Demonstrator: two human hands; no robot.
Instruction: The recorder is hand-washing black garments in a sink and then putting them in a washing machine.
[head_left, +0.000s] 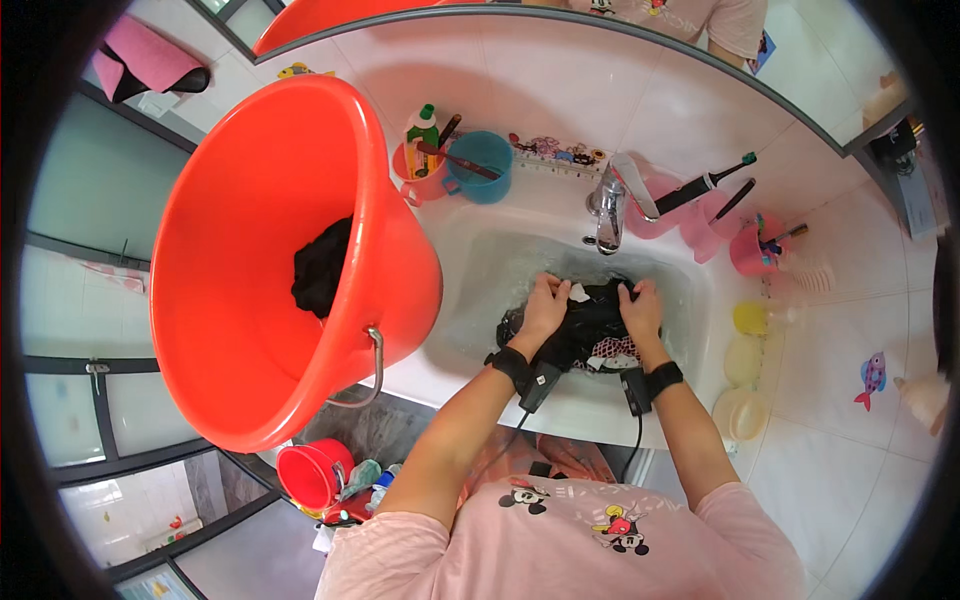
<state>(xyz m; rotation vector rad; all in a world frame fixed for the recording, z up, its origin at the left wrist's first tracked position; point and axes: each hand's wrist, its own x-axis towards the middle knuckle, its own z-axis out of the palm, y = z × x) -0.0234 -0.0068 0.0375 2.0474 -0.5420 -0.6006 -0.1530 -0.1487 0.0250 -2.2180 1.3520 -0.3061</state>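
Observation:
A wet black garment (589, 311) lies spread in the water of a white washbasin (480, 232). My left hand (549, 300) pinches its far left edge near a small white tag. The far right edge is gripped by my right hand (641, 309). Patterned pink-and-black cloth (619, 349) shows at the garment's near side, with a whitish patch below it. Above the far rim of the basin stands a chrome faucet (611, 206); I cannot tell whether water runs from it.
A large orange-red bucket (405, 247) stands at the basin's left, with black cloth (322, 266) inside. Behind are a blue cup (491, 165) and a green-capped bottle (424, 135). Pink cups (709, 221) with brushes line the right corner. A smaller red bucket (311, 476) sits low left.

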